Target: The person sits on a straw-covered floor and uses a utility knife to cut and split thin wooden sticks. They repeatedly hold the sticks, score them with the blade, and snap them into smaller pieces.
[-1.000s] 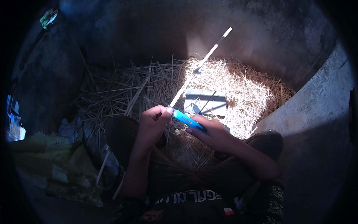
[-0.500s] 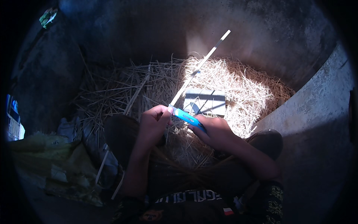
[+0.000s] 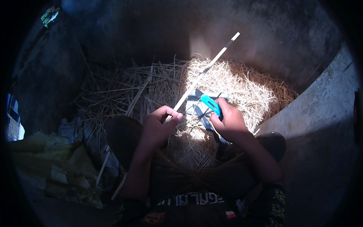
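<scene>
My left hand (image 3: 160,123) pinches the lower end of a long pale wooden stick (image 3: 196,80). The stick slants up and away to the right, its far tip in front of the back wall. In my right hand (image 3: 231,122) is a blue utility knife (image 3: 211,104), gripped by its handle, with its front end pointing up and left. Knife and stick are apart. Whether the blade is out I cannot tell. Beneath the knife a flat grey block (image 3: 192,108) lies on the shavings, crossed by shadows.
A heap of pale shavings and strips (image 3: 251,96) covers the floor ahead, brightly lit on its right side. Concrete walls (image 3: 302,109) curve around. A yellowish sack (image 3: 56,166) lies at the left, with thin strips (image 3: 103,168) beside my left leg.
The knife has come away from the stick's near end, moving right and up with my right hand. The stick has shifted slightly right, still in my left hand.
</scene>
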Available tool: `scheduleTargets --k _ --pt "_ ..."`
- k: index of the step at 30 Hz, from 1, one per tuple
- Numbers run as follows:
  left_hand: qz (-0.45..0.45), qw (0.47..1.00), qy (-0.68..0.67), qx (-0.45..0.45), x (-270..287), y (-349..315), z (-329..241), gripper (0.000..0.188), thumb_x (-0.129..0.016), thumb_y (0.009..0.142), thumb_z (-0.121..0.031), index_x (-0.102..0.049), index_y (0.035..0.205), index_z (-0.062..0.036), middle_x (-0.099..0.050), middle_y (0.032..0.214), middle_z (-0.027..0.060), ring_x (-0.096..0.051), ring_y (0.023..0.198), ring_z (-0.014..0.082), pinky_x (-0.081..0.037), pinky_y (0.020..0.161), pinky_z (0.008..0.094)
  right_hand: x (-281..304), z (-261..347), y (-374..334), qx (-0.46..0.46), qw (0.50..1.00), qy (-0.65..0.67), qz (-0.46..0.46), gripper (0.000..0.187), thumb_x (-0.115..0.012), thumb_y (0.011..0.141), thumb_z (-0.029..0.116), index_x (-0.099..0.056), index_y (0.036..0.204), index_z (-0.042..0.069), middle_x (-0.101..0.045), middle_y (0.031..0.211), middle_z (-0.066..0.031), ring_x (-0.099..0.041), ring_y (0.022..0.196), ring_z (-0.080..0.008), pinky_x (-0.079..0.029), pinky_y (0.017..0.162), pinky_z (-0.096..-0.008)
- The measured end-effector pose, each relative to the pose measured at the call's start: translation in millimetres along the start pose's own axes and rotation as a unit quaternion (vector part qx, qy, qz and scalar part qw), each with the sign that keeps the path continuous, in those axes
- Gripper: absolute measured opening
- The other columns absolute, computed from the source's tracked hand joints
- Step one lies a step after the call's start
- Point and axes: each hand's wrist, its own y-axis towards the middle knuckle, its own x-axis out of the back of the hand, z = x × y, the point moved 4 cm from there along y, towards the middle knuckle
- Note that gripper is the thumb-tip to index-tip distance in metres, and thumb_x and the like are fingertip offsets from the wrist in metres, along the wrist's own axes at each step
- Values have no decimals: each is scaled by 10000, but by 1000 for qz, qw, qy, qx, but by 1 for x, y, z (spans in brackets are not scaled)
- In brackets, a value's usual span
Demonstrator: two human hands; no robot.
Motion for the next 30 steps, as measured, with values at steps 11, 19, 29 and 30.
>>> scheduleTargets --k 11,19,29,30 --pt "7 1000 7 -11 -23 -4 4 161 -699 944 -137 -610 1050 -53 -614 724 -29 -527 644 17 -404 602 212 -8 -2 5 -23 997 -54 51 393 -475 1038 416 -555 987 35 -656 703 -197 -668 703 -412 -511 652 -506" --pt "-13 996 21 -90 -22 -6 8 188 -661 984 -160 -711 1059 5 -666 813 -29 -569 770 25 -444 684 218 -23 1 0 137 985 -105 -27 377 -552 1007 376 -549 874 24 -583 537 -110 -618 472 -321 -483 445 -450" --pt "-52 994 -21 -93 -23 -6 0 242 -648 990 -159 -715 1150 9 -716 955 5 -604 867 52 -476 775 232 2 -20 38 11 977 -174 -122 473 -488 1024 438 -587 885 -3 -642 635 -167 -667 592 -366 -513 546 -484" --pt "-50 996 -9 -77 -20 -8 4 236 -649 988 -159 -718 1146 2 -712 948 -2 -596 852 47 -471 759 228 8 -27 50 -53 975 -176 -125 517 -443 1043 459 -596 894 -11 -656 661 -194 -675 625 -401 -523 582 -511"
